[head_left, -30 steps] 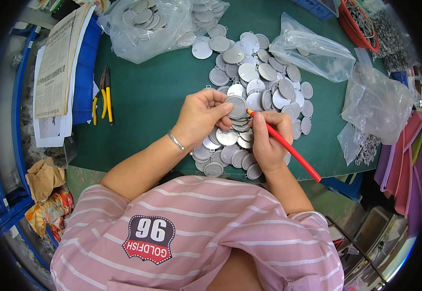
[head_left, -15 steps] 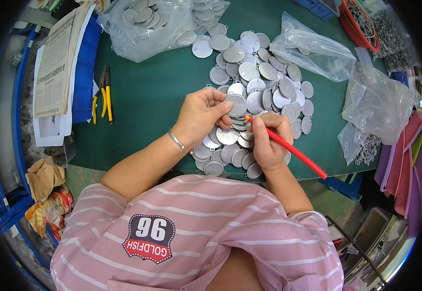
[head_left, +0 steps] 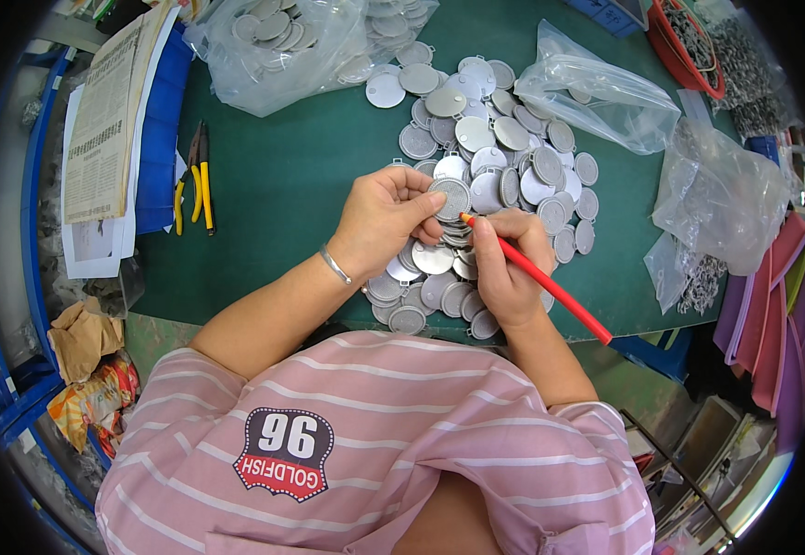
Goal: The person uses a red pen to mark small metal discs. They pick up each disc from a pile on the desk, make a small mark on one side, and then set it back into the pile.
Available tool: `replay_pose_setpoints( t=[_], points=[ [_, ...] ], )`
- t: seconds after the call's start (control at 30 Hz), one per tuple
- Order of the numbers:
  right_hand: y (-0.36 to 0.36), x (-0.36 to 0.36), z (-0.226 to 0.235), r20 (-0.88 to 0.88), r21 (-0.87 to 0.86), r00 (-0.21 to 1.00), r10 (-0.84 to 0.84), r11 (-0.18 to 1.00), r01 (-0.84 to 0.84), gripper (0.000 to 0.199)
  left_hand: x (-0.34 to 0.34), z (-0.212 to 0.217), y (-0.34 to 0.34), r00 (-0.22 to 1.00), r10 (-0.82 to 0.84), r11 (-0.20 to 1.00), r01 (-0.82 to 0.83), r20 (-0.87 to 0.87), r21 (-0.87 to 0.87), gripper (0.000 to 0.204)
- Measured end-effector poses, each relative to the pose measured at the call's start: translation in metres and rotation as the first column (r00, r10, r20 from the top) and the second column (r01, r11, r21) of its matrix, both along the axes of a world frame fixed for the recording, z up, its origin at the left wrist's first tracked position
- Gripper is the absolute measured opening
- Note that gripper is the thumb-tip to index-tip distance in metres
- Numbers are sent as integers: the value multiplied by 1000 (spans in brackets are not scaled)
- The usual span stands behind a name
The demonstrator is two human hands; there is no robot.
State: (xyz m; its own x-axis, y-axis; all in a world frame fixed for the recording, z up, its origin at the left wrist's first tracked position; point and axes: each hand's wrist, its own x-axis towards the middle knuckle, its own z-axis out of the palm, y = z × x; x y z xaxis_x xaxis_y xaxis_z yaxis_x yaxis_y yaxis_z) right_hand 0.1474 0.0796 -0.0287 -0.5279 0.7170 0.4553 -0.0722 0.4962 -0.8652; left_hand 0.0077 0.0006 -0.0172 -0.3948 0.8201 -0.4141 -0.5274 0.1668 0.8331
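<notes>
The left hand (head_left: pixel 382 217) is pinching a round metal disc (head_left: pixel 450 198) over the desk (head_left: pixel 282 185), while the right hand (head_left: pixel 506 268) is gripping a red tool (head_left: pixel 541 282) tightly, its tip touching the disc.

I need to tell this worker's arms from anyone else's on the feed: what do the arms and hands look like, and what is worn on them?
Both forearms are bare, with no gloves on the left hand or the right hand. A thin silver bracelet circles the left wrist. Short sleeves of a pink shirt with white stripes end above the elbows. No watch or rings are visible.
</notes>
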Motion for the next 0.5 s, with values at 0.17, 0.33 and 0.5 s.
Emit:
replay_pose_setpoints(
  t=[0.17, 0.33, 0.5],
  points=[
    [0, 2, -1, 36, 3, 999, -3, 1000, 3, 13, 1, 0, 0, 1000, 6, 1000, -6, -11, 2, 13],
    [-1, -1, 1, -38, -4, 999, 7, 1000, -7, 13, 1, 1, 0, 1000, 2, 1000, -2, -9, -5, 13],
    [1, 1, 2, 86, 91, 996, 5, 996, -13, 13, 0, 1, 0, 1000, 6, 1000, -6, -5, -3, 12]
  ],
)
